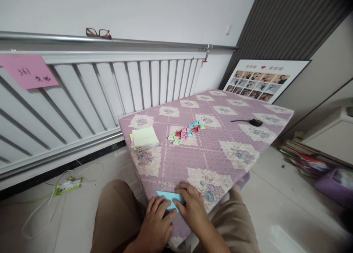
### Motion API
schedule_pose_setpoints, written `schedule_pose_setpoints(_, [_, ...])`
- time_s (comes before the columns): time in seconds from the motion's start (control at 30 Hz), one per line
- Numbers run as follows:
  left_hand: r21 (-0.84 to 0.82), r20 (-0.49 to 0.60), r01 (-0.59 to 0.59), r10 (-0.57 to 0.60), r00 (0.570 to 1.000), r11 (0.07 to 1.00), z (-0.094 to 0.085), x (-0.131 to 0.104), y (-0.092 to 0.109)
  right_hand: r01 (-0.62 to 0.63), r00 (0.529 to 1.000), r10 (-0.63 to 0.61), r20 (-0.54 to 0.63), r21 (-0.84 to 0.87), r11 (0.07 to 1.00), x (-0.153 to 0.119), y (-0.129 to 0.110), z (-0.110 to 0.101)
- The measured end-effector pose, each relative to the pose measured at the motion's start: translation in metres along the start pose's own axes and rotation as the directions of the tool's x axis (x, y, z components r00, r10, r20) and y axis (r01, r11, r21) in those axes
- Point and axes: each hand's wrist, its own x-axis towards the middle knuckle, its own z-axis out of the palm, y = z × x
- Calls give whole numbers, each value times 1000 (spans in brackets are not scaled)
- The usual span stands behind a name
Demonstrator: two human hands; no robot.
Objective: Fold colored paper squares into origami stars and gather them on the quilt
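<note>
A sheet of light blue origami paper [171, 197], folded to a triangle, lies on the near corner of the cloth-covered table. My left hand [158, 221] holds down its left side, fingers curved over the paper and slightly apart. From the right, my right hand [192, 206] grips the paper's other end, its thumb on the near side and curled fingers on the far side. The fingers hide parts of the paper's edges. Farther up the table is a cluster of small folded paper pieces [184, 131] in red, pink, blue and green. A stack of square paper sheets [145, 138] sits to their left.
A purple floral tablecloth [213, 148] covers the table. A black object with a thin stem [256, 122] lies toward the right. Behind stand a white radiator [143, 82] and a photo board [255, 80]. Glasses [98, 33] rest on the pipe. A power strip [68, 186] with cables lies on the floor.
</note>
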Motion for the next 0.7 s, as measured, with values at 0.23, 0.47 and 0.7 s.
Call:
schedule_pose_setpoints(0.23, [-18, -100, -41, 39, 994, 999, -2, 2, 2, -50, 996, 46, 74, 55, 997, 10, -9, -7])
schedule_pose_setpoints(0.47, [-32, -178, -66, 60, 982, 997, -4, 1, 4, -55, 972, 30, 234, 102, 993, 29, -11, -13])
schedule_pose_setpoints(0.7, [-65, -216, -34, 19, 976, 997, 6, -9, 6, 6, 963, -39, 268, 125, 992, 34, -12, -16])
